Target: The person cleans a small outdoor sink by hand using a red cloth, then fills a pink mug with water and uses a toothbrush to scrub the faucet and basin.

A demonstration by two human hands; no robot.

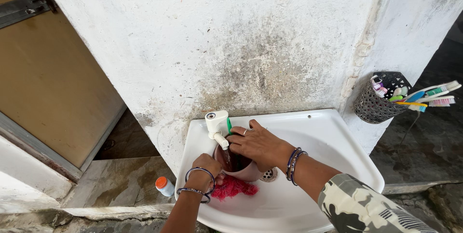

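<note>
A dusty-pink cup (247, 171) sits tilted in a white wall-mounted sink (328, 141) under a white plastic tap (216, 125). My left hand (206, 169), with bangles on the wrist, grips the cup's left side. My right hand (256, 143), wearing a ring and bangles, has its fingers dipped into the cup's mouth just below the tap spout. A red mesh scrubber (233, 188) lies in the basin against the cup's underside, beside my left hand. A green item pokes up behind the tap.
A dark woven basket (376, 103) of toothbrushes hangs on the wall at right. A small white bottle with an orange cap (164, 185) stands on the stone ledge left of the sink. A brown door fills the left side. The stained wall rises behind the sink.
</note>
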